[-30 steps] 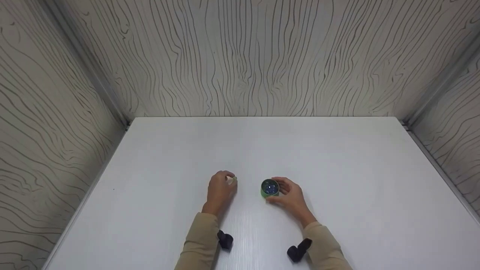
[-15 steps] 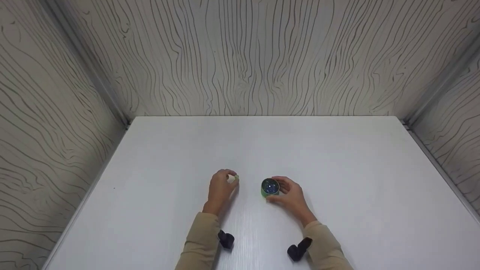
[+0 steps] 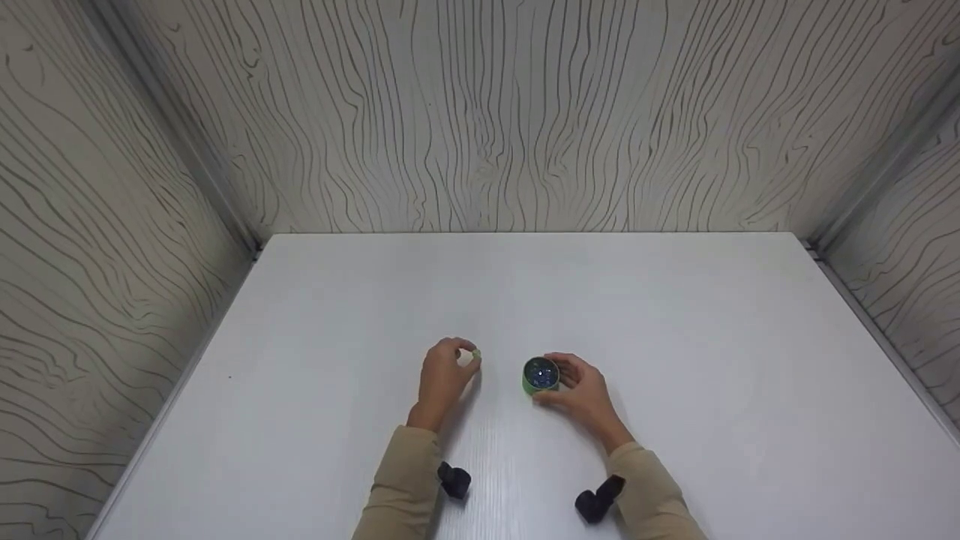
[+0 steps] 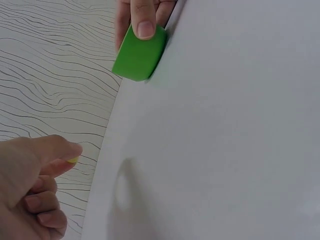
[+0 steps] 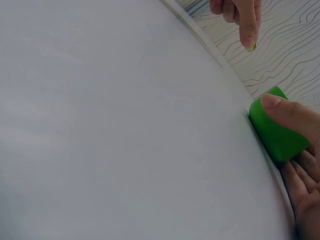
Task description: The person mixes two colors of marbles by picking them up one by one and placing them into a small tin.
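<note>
Between thumb and index finger my left hand (image 3: pixel 441 382) pinches a small, shiny yellow-green piece (image 5: pixel 251 46), perhaps a glass bead. Only a sliver of this piece (image 4: pixel 73 160) shows in the left wrist view. It is above the table, left of a small green cup (image 3: pixel 529 388). The cup stands upright on the tabletop, and its inside looks dark with glossy blue contents that I cannot make out singly. My right hand (image 3: pixel 589 397) holds the cup from the right, thumb on the near side and fingers round the far side. The cup's outside (image 5: pixel 277 132) is plain bright green.
The white table (image 3: pixel 675 315) runs back to a wood-grain patterned wall (image 3: pixel 480 112), with similar panels at the left and right. Dark wrist cameras stick out from both beige sleeves (image 3: pixel 401 472). A tiny dark speck (image 3: pixel 229 377) lies on the table at the left.
My left hand has moved slightly right and away from me with the small piece, which now shows more at the fingertips. The right hand and cup have stayed in place.
</note>
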Available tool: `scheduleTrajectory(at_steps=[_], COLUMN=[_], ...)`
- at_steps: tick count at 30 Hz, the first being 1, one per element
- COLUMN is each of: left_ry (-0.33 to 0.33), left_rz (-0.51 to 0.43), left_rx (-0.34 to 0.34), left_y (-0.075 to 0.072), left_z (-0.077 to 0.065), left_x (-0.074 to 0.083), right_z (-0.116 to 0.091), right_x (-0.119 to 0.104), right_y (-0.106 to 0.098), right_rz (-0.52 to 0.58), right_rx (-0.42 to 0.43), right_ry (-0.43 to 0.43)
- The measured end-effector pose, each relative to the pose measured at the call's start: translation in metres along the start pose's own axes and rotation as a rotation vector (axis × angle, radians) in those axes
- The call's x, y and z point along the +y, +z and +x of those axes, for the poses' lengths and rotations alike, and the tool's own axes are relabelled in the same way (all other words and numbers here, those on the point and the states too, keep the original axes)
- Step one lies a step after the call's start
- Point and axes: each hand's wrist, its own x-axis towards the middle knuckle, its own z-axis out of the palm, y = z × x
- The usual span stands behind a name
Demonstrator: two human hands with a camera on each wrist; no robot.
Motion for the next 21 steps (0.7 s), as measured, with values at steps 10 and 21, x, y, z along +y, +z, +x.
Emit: scheduleTrajectory(at_steps=[10,21], left_ry=[-0.002,0.037], left_rz=[-0.024,0.017], left_rx=[-0.018,0.007], left_y=[0.001,0.004], left_z=[-0.003,-0.007], left_x=[0.006,0.014], right_z=[-0.001,-0.003], right_x=[-0.002,-0.004], right_y=[0.001,0.001], right_rz=[-0.019,-0.01], right_rx=[-0.001,0.004], right_ry=[-0.001,0.004])
